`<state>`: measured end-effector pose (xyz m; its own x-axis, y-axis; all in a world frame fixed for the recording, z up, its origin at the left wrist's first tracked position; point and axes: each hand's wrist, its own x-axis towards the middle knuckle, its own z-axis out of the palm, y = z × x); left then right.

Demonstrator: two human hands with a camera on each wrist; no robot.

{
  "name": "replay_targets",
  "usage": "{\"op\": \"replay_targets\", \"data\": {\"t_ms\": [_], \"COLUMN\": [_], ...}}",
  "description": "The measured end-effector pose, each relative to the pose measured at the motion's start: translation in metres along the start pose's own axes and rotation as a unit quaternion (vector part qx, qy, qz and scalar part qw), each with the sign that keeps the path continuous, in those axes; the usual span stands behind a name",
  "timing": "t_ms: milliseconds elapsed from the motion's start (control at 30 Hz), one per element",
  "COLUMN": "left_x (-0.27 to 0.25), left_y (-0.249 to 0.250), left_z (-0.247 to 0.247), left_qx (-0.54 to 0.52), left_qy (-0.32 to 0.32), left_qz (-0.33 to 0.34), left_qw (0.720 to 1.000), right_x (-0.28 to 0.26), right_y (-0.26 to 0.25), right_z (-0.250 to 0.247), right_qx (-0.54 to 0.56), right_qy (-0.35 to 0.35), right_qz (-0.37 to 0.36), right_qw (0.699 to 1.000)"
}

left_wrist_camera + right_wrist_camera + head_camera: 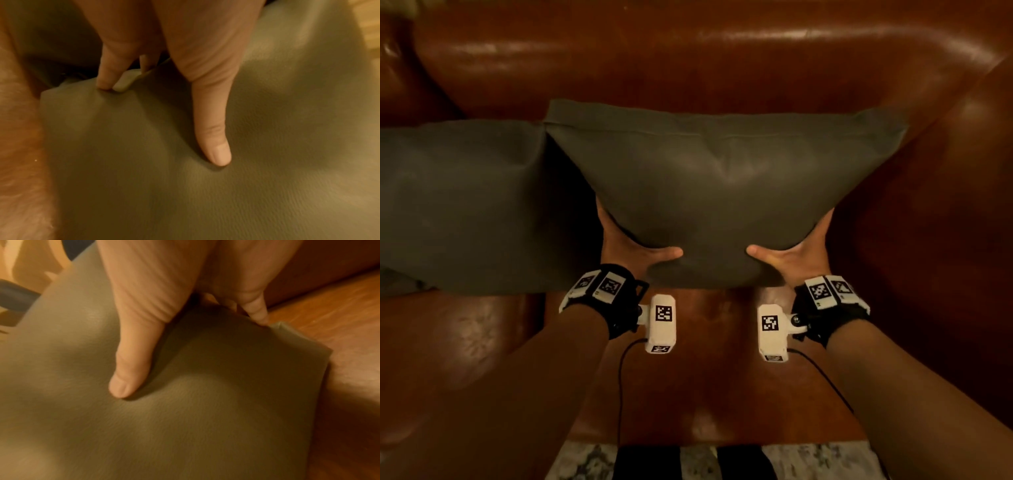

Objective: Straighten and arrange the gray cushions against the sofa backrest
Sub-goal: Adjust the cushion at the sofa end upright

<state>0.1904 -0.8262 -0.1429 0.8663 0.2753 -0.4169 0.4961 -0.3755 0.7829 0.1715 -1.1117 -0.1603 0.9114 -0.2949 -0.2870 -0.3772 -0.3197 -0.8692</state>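
A gray cushion [722,192] stands on edge in the middle of the brown leather sofa, its top toward the backrest [688,58]. My left hand [633,250] grips its lower left side, thumb on the front face and fingers behind. My right hand [794,251] grips the lower right side the same way. The left wrist view shows the left hand [164,100] on the cushion [164,186], one finger at the corner seam. In the right wrist view the right hand [185,340] pinches the cushion [205,426] near its corner. A second gray cushion [458,205] leans beside it on the left, touching it.
The sofa's right armrest [945,240] rises close to the held cushion. Bare seat leather [705,377] lies below my wrists. A patterned rug [808,459] shows at the sofa's front edge.
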Motion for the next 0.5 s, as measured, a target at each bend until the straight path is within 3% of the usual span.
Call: {"op": "replay_targets", "data": {"t_ms": [300,500], "left_x": [-0.001,-0.043], "left_y": [0.006,0.008], "left_z": [0.021,0.015], "left_qx": [0.023,-0.001], "left_qy": [0.015,0.068], "left_qz": [0.015,0.037], "left_qw": [1.000,0.997], "right_x": [0.026,-0.032], "right_y": [-0.002,-0.021], "right_z": [0.010,-0.003], "right_qx": [-0.029,0.022], "right_qy": [-0.031,0.004], "right_qz": [-0.006,-0.030], "right_qw": [0.999,0.999]}}
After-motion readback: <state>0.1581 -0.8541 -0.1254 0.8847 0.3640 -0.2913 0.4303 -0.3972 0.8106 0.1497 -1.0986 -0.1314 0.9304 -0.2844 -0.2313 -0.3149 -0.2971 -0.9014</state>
